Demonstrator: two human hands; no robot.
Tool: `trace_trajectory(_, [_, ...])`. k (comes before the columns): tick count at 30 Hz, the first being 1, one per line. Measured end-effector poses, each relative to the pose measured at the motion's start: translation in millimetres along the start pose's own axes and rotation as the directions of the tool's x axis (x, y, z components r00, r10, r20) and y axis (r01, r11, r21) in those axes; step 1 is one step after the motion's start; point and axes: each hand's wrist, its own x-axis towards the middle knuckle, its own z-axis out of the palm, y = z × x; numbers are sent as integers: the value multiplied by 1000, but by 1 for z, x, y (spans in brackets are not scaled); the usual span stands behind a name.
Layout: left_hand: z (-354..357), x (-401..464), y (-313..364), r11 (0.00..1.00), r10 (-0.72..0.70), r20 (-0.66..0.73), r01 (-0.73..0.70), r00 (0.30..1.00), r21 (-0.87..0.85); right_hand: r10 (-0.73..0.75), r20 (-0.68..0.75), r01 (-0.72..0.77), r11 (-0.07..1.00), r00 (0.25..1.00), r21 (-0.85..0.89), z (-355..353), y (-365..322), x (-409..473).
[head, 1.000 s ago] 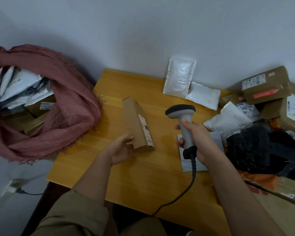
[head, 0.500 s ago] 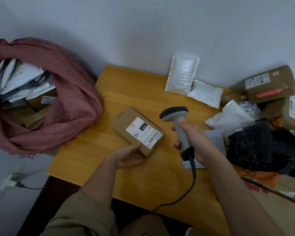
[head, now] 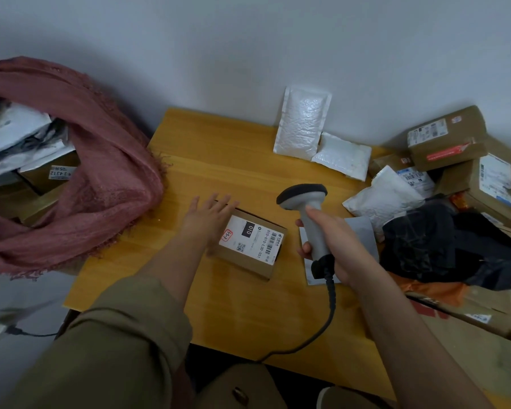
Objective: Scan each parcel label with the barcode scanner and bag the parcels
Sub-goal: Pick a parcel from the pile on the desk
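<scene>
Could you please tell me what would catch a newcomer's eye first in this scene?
Probably the grey barcode scanner gripped upright in the right hand at the table's centre, beside a small cardboard box lying label up under the flat left hand. Left of the table sits a big pink cloth bag stuffed with parcels.

The left hand [head: 207, 221] hides the parcel's [head: 252, 246] left edge.

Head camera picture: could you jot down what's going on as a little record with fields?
parcel in hand: small brown cardboard box, white label face up, on the yellow wooden table
left hand: fingers straight, resting on the box
right hand: grips grey handheld barcode scanner
bag: dusty-pink fabric bag, parcels inside
waiting: white bubble mailers, brown boxes at right
</scene>
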Motion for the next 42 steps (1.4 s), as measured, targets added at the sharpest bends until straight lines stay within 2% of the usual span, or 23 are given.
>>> trace_trajectory(2, [6,5,-3,1000,8,-11,-8,1000,10,-3,6,3,1000,1000,-10,-2,2,-3])
trace_trajectory(4, [14,5,0,999,-26,-80,23,996,-45,7,6,-6,1000,1000,-25,-6,2,-4])
trace_trajectory(6, [23,0,10,946,-205,-90,173,975,-274,21,5,-21,999,1000,-35,-7,2,-6])
trace_trajectory(8, [31,-6,21,733,-469,-13,381,883,-563,26,9,-26,999,1000,-34,-6,0,-6])
trace_trajectory(10, [38,-7,32,502,-614,76,463,785,-730,29,14,-29,999,999,-19,-4,0,-5])
trace_trajectory(12, [45,-4,40,257,-620,196,433,760,-864,41,28,-41,999,999,-5,0,-1,-5])
trace_trajectory(14, [51,-2,49,19,-561,332,413,759,-911,47,50,-46,999,998,-10,8,-2,-5])
trace_trajectory(16, [55,-4,58,-90,-525,370,382,766,-920,26,73,-26,1000,997,-12,16,-4,-6])
trace_trajectory(24, [56,-2,62,-120,-485,405,400,775,-909,-66,157,81,992,985,-94,38,-26,-21])
trace_trajectory(30, [55,-1,58,-115,-456,415,411,787,-905,-136,175,140,990,975,-7,43,-39,-36])
trace_trajectory(42, [54,-2,59,-107,-457,417,417,786,-903,-188,180,189,982,965,16,40,-47,-51])
